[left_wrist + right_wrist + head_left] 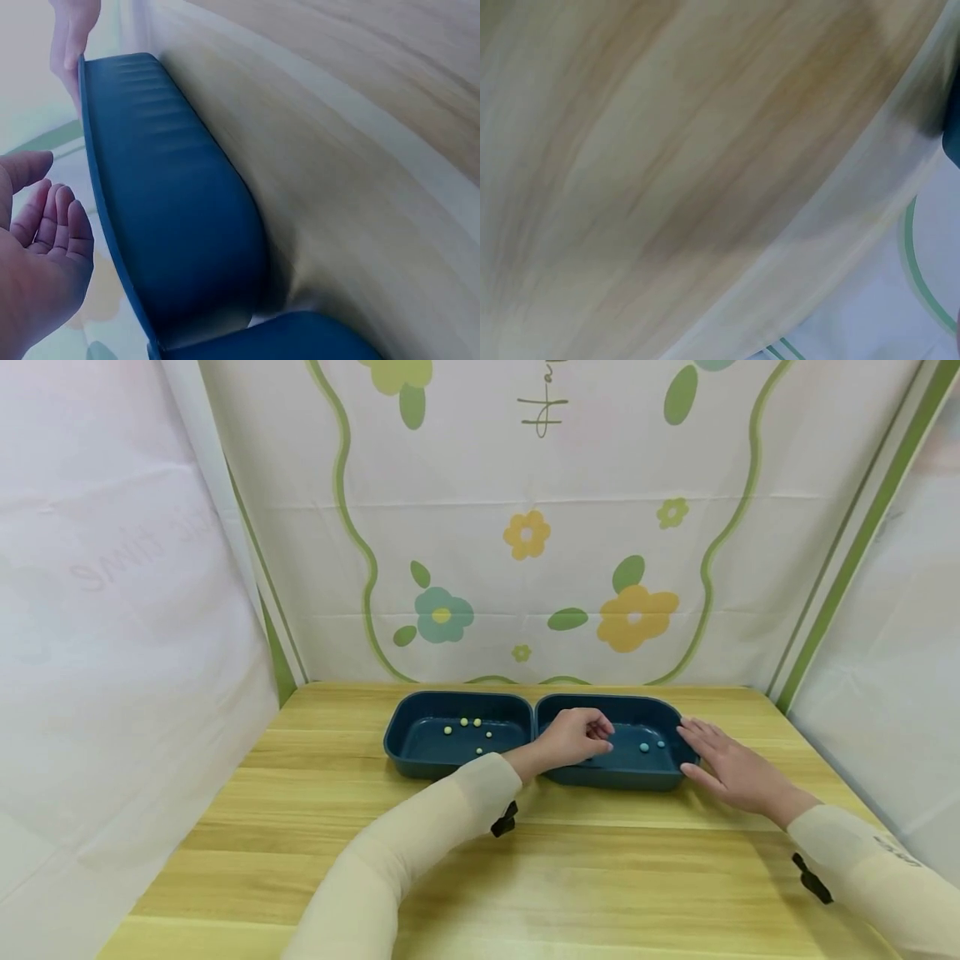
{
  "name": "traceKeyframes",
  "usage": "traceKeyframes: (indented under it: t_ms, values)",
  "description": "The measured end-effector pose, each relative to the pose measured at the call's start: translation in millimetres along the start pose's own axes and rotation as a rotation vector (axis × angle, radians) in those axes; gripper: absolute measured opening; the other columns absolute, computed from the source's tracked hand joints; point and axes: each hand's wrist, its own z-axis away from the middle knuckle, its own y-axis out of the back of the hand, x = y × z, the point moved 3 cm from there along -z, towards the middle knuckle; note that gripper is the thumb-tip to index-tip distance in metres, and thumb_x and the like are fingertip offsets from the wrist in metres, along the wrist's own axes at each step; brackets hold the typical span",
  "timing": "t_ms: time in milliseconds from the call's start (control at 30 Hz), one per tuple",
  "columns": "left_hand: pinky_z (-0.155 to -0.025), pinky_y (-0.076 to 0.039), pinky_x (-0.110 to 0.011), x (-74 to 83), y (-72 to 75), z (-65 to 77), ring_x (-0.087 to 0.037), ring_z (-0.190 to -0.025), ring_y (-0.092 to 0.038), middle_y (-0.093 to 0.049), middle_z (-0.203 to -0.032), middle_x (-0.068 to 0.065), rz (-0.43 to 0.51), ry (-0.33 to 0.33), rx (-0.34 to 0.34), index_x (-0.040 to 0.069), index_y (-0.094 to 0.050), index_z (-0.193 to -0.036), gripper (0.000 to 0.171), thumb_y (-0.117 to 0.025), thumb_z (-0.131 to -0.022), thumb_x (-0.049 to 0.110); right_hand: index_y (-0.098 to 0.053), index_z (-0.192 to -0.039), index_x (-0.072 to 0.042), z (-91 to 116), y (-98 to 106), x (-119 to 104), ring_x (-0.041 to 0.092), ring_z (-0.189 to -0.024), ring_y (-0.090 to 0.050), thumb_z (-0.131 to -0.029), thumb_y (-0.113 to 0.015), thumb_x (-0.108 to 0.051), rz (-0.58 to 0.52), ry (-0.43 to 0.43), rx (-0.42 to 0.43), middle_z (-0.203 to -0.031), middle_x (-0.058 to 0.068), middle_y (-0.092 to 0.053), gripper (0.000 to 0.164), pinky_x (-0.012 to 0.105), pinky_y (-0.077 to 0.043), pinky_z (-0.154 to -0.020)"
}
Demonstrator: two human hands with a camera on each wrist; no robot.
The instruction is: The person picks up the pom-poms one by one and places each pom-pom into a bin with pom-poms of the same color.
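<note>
My left hand [576, 737] is over the right-hand dark blue tray [637, 781]. Its fingers curve loosely with the thumb apart from them, and nothing shows between them in the left wrist view. Two small blue balls [644, 748] lie on that tray's floor, to the right of the hand. The hand and wrist hide the tray's left part. My right hand [738, 774] has its fingers extended against the tray's right end, fingertips at the rim. Several small yellow balls [447, 731] are scattered in the left-hand dark blue tray [420, 770].
Both trays stand side by side near the back of the wooden table [570, 877], short ends almost meeting. Behind them hangs a white cloth [465, 552] with printed flowers. More white cloth [112, 677] closes off the left and right sides.
</note>
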Motion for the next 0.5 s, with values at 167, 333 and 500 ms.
traceKeyframes:
  t_ms: [167, 333, 500]
  values:
    - [-0.07, -0.049, -0.015, 0.3, 10.8, 14.3, -0.002, -0.077, -0.058, -0.061, -0.087, 0.007, 0.014, -0.037, 0.0, 0.01, -0.065, -0.1, 0.011, -0.071, -0.09, 0.009, -0.034, -0.147, 0.006, 0, 2, -3, 0.041, -0.142, -0.022, -0.099, -0.056, -0.03, -0.03, -0.02, -0.016, -0.151, 0.027, -0.03, 0.064, 0.02, 0.003, -0.113]
    - [-0.071, -0.05, -0.017, -0.4, 24.6, 30.7, -0.004, -0.079, -0.058, -0.062, -0.09, 0.005, 0.018, -0.069, 0.012, 0.009, -0.066, -0.102, 0.013, -0.071, -0.09, 0.009, -0.032, -0.148, 0.006, -1, 4, -5, 0.04, -0.142, -0.02, -0.1, -0.055, -0.029, -0.041, -0.023, -0.034, -0.152, 0.027, -0.029, 0.063, 0.025, 0.0, -0.115]
    - [-0.072, -0.051, -0.019, -6.9, 42.0, 45.7, -0.006, -0.081, -0.058, -0.062, -0.091, 0.004, 0.04, -0.045, 0.038, 0.01, -0.066, -0.102, 0.013, -0.07, -0.091, 0.011, -0.032, -0.149, 0.004, -1, 4, -7, 0.038, -0.143, -0.019, -0.1, -0.055, -0.029, -0.026, -0.007, -0.04, -0.152, 0.026, -0.029, 0.063, 0.023, 0.001, -0.115]
